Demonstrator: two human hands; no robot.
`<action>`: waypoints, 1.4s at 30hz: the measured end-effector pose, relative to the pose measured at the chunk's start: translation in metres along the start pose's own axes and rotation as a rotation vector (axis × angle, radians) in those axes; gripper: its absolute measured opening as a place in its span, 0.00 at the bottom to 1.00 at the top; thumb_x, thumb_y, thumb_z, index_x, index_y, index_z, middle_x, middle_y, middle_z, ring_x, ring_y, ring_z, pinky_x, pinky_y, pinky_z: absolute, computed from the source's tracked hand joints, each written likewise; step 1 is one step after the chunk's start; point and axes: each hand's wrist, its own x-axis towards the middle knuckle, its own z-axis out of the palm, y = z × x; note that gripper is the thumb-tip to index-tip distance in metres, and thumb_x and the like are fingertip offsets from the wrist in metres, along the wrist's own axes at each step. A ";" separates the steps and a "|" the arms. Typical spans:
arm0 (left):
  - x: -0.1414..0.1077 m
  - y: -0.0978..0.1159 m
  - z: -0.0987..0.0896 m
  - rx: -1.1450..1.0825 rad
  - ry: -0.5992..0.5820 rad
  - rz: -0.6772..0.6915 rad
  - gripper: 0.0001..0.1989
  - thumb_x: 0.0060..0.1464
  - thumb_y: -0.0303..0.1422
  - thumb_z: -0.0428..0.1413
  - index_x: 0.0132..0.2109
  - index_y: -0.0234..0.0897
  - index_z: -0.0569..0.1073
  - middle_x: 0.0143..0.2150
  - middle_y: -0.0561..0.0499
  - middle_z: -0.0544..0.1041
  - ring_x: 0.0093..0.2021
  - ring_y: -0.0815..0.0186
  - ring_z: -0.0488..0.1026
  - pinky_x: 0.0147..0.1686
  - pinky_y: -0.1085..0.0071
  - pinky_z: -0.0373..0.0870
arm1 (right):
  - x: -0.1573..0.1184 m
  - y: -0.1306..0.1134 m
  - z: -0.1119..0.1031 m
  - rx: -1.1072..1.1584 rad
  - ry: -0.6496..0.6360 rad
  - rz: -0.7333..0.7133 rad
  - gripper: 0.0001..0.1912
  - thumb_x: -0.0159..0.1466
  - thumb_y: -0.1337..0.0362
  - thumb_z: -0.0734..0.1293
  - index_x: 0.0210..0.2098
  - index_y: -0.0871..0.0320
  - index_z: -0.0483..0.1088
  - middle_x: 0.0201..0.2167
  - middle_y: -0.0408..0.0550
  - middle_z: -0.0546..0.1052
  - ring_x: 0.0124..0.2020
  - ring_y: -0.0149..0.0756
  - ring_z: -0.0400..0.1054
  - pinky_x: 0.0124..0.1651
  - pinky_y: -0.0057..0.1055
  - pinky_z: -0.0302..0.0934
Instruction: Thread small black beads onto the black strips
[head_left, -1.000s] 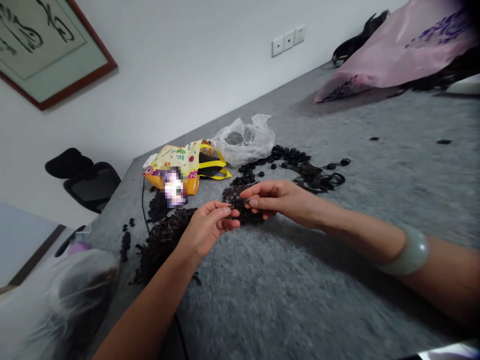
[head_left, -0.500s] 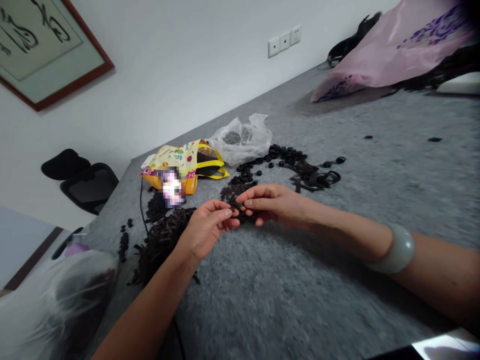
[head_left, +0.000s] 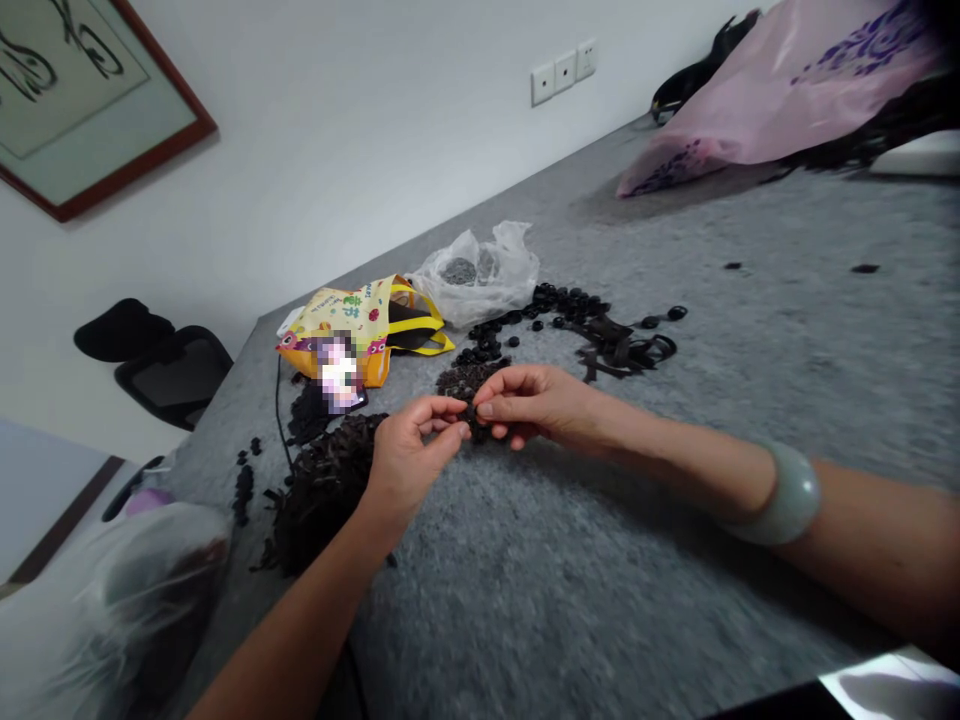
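My left hand (head_left: 416, 445) and my right hand (head_left: 529, 400) meet over the table, fingertips almost touching. Both are closed in a pinch around a small dark piece (head_left: 470, 412), too small to name and partly covered by the fingers. Just behind them lies a heap of small dark bits (head_left: 459, 378). Black round pieces (head_left: 484, 345) trail away from that heap towards the back. A large pile of dark strips (head_left: 322, 500) lies left of my left hand. My right wrist carries a pale bangle (head_left: 787, 497).
Black looped bands (head_left: 622, 345) lie beyond my right hand. At the back are a clear plastic bag (head_left: 480, 275), a yellow tote bag (head_left: 345, 310) and a lit phone (head_left: 345, 375). A pink bag (head_left: 720, 110) lies far right. Near left hangs a whitish plastic bag (head_left: 127, 590).
My left fingers have drawn together, thumb and forefinger closing near the small dark piece. The right hand keeps its pinch. The whole view has shifted slightly.
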 end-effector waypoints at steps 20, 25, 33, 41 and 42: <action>-0.001 0.010 0.007 -0.272 0.028 -0.207 0.09 0.48 0.29 0.67 0.36 0.36 0.76 0.31 0.52 0.82 0.31 0.64 0.82 0.35 0.71 0.78 | 0.000 -0.002 0.009 -0.099 0.098 0.004 0.09 0.54 0.64 0.75 0.30 0.59 0.72 0.21 0.41 0.75 0.22 0.25 0.68 0.22 0.19 0.61; -0.001 0.005 0.008 -0.321 -0.012 -0.233 0.11 0.48 0.33 0.68 0.37 0.35 0.75 0.31 0.52 0.82 0.29 0.64 0.82 0.34 0.70 0.78 | 0.000 -0.001 0.009 -0.103 0.093 -0.021 0.08 0.56 0.63 0.74 0.31 0.59 0.72 0.22 0.40 0.74 0.22 0.25 0.68 0.24 0.19 0.62; -0.002 0.004 0.010 -0.341 -0.024 -0.239 0.10 0.49 0.32 0.67 0.37 0.36 0.75 0.31 0.53 0.81 0.29 0.65 0.82 0.34 0.70 0.77 | 0.003 0.005 0.005 -0.192 0.064 -0.113 0.11 0.54 0.60 0.75 0.31 0.59 0.73 0.23 0.40 0.73 0.23 0.25 0.65 0.23 0.20 0.59; -0.001 0.002 0.009 -0.427 -0.093 -0.232 0.10 0.49 0.30 0.68 0.38 0.36 0.76 0.32 0.53 0.81 0.28 0.67 0.80 0.36 0.69 0.77 | 0.004 0.012 0.003 -0.116 -0.023 -0.114 0.17 0.54 0.56 0.77 0.36 0.58 0.72 0.26 0.41 0.74 0.25 0.25 0.67 0.25 0.21 0.62; -0.001 0.002 0.008 -0.463 -0.114 -0.247 0.10 0.48 0.30 0.68 0.38 0.36 0.77 0.33 0.52 0.81 0.29 0.67 0.80 0.37 0.69 0.77 | 0.004 0.012 0.002 -0.113 -0.038 -0.138 0.17 0.55 0.56 0.77 0.38 0.58 0.72 0.26 0.40 0.74 0.25 0.26 0.67 0.25 0.22 0.61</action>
